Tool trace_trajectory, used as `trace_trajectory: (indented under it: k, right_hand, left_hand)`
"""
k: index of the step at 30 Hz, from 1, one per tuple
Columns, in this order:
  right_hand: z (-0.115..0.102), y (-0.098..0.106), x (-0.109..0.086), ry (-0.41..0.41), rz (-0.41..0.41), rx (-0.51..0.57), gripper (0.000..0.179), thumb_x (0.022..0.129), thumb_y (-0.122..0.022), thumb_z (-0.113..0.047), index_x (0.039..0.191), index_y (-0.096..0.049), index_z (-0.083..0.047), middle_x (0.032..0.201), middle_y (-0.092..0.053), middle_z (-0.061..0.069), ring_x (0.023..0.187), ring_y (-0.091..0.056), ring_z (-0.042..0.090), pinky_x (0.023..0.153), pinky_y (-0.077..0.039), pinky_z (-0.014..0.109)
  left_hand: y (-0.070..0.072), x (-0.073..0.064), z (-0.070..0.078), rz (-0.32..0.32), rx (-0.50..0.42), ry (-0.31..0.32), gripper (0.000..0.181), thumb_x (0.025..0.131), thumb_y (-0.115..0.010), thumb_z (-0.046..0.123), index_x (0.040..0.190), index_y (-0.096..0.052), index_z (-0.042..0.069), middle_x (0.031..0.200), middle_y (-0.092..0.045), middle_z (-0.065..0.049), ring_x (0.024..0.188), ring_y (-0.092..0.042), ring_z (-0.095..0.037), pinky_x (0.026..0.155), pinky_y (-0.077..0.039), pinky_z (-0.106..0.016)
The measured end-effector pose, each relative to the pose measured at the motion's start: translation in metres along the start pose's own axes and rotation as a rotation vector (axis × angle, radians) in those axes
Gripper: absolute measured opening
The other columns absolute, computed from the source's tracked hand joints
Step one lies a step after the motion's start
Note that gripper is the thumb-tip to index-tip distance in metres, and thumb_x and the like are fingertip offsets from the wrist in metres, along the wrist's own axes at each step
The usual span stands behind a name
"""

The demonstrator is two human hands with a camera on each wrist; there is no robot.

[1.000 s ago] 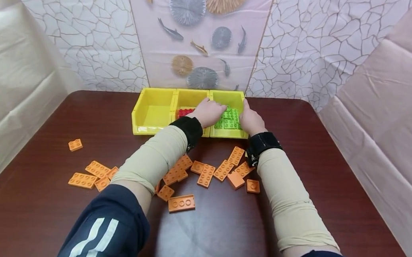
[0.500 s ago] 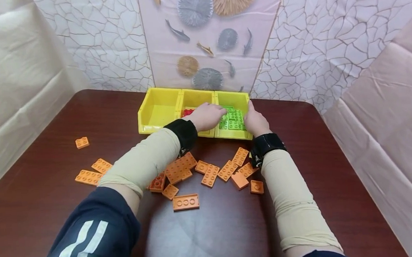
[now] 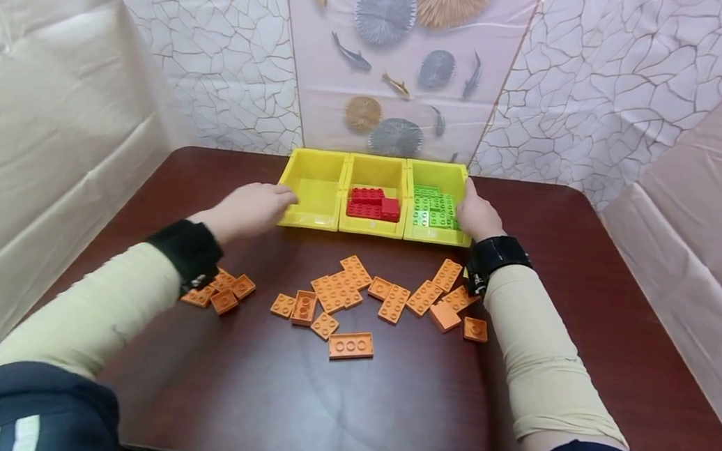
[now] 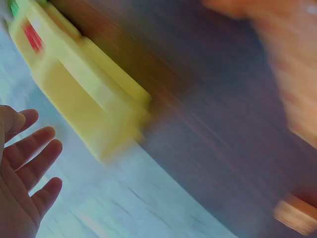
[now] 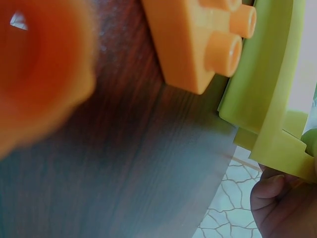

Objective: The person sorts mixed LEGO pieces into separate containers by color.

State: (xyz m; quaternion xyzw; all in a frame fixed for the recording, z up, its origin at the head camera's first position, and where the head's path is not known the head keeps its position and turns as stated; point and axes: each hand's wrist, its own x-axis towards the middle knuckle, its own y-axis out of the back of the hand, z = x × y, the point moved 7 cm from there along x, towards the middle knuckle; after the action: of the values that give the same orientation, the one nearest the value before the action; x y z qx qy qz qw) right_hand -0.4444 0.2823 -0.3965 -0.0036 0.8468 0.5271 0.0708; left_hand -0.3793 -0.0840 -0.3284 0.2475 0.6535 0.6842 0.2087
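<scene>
1. At the far left of the loose pieces, a small group of orange bricks (image 3: 224,301) is partly covered by the black wrist band (image 3: 188,251), into whose place it has come since the left arm was swung leftward.
2. The left hand (image 3: 249,209) has been shifted from above the middle of the row to the left yellow bin (image 3: 325,164). In the left wrist view its fingers are seen spread and slightly bent, with nothing held; whether the rim is touched cannot be told. It is judged to be free, its attention turned to this bin.
3. Toward the middle of the table (image 3: 272,399), the central orange bricks (image 3: 337,290) have been uncovered by the forearm's departure. They are seen lying near one another, some face up and some overturned, in front of the bins.
4. In the middle yellow bin (image 3: 379,168), the red bricks (image 3: 369,207), partly hidden half a second ago, are now shown plainly. No work is judged to be in progress there.
5. Farther right, the right-hand orange bricks (image 3: 445,315) are left loose on the table, near the right wrist.
6. In the right yellow bin (image 3: 439,171), the green bricks (image 3: 435,210) are kept in place.
7. The bin's outer wall is gripped as before by the right hand (image 3: 478,215); the row is judged to be steadied by it.
</scene>
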Motion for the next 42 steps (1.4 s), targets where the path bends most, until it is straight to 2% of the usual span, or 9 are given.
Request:
trace_trajectory:
  k: [4, 10, 13, 18, 24, 31, 34, 37, 42]
  right_hand:
    - [0.001, 0.002, -0.001, 0.017, 0.001, -0.007, 0.061, 0.100, -0.024, -0.018, 0.148, 0.013, -0.016, 0.094, -0.054, 0.025, 0.069, -0.049, 0.033, 0.062, -0.038, 0.040]
    - [-0.001, -0.001, 0.001, 0.057, 0.020, -0.027, 0.061, 0.099, -0.026, -0.018, 0.148, 0.010, -0.012, 0.085, -0.054, 0.025, 0.066, -0.050, 0.034, 0.059, -0.039, 0.042]
    - [-0.002, -0.005, 0.002, 0.060, 0.015, -0.027, 0.061, 0.099, -0.026, -0.018, 0.148, 0.011, -0.013, 0.079, -0.053, 0.022, 0.062, -0.049, 0.032, 0.057, -0.038, 0.041]
    - [-0.001, -0.007, 0.003, 0.061, -0.007, -0.019, 0.062, 0.100, -0.025, -0.018, 0.148, 0.013, -0.014, 0.079, -0.052, 0.022, 0.061, -0.048, 0.032, 0.056, -0.038, 0.040]
    - [-0.003, -0.003, 0.003, 0.057, 0.018, -0.018, 0.061, 0.100, -0.025, -0.018, 0.148, 0.012, -0.015, 0.096, -0.053, 0.028, 0.070, -0.052, 0.035, 0.060, -0.040, 0.043]
    - [-0.004, -0.005, 0.004, 0.044, 0.003, -0.012, 0.062, 0.100, -0.026, -0.018, 0.148, 0.013, -0.016, 0.090, -0.053, 0.026, 0.067, -0.050, 0.034, 0.060, -0.039, 0.042]
    - [-0.004, -0.006, 0.005, 0.049, 0.004, -0.010, 0.062, 0.100, -0.026, -0.018, 0.148, 0.013, -0.017, 0.084, -0.053, 0.023, 0.064, -0.049, 0.033, 0.058, -0.038, 0.041]
    - [-0.006, -0.005, 0.004, 0.049, 0.008, -0.016, 0.062, 0.100, -0.026, -0.018, 0.148, 0.013, -0.016, 0.079, -0.052, 0.021, 0.061, -0.048, 0.032, 0.057, -0.038, 0.040]
    - [-0.005, -0.003, 0.001, 0.031, 0.004, -0.015, 0.061, 0.100, -0.026, -0.018, 0.148, 0.012, -0.016, 0.080, -0.052, 0.021, 0.063, -0.048, 0.031, 0.058, -0.038, 0.040]
  left_hand:
    - [0.004, -0.045, -0.049, -0.028, -0.004, 0.131, 0.027, 0.093, -0.046, 0.011, 0.115, -0.062, 0.008, 0.112, -0.061, -0.011, 0.102, -0.057, -0.030, 0.087, -0.044, -0.046]
    - [0.005, -0.096, -0.084, -0.023, 0.009, 0.182, 0.023, 0.089, -0.051, 0.004, 0.109, -0.062, 0.004, 0.100, -0.062, -0.014, 0.091, -0.059, -0.031, 0.079, -0.046, -0.048]
    - [-0.006, -0.113, -0.090, -0.040, 0.004, 0.180, 0.022, 0.086, -0.054, 0.004, 0.107, -0.062, 0.003, 0.098, -0.062, -0.014, 0.089, -0.059, -0.032, 0.077, -0.047, -0.048]
    - [-0.030, -0.128, -0.071, -0.125, -0.061, 0.096, 0.022, 0.083, -0.061, 0.006, 0.105, -0.064, 0.005, 0.098, -0.063, -0.010, 0.090, -0.059, -0.027, 0.077, -0.048, -0.046]
    - [-0.042, -0.130, -0.049, -0.215, -0.143, 0.097, 0.029, 0.084, -0.065, 0.008, 0.112, -0.063, 0.010, 0.105, -0.063, -0.006, 0.095, -0.057, -0.024, 0.085, -0.046, -0.046]
    - [-0.051, -0.128, -0.041, -0.272, -0.108, 0.097, 0.036, 0.078, -0.073, 0.010, 0.113, -0.064, 0.008, 0.103, -0.062, -0.008, 0.093, -0.058, -0.026, 0.083, -0.047, -0.045]
    - [-0.049, -0.124, -0.042, -0.254, -0.104, 0.097, 0.032, 0.078, -0.074, 0.011, 0.109, -0.065, 0.008, 0.097, -0.060, -0.006, 0.085, -0.056, -0.022, 0.079, -0.049, -0.042]
    - [-0.037, -0.111, -0.040, -0.203, -0.094, 0.080, 0.029, 0.079, -0.073, 0.013, 0.106, -0.064, 0.006, 0.091, -0.057, -0.006, 0.078, -0.054, -0.021, 0.073, -0.049, -0.039]
    - [-0.006, -0.070, -0.027, -0.069, -0.049, 0.054, 0.025, 0.081, -0.071, 0.017, 0.103, -0.063, 0.008, 0.088, -0.055, -0.004, 0.076, -0.052, -0.022, 0.071, -0.046, -0.037]
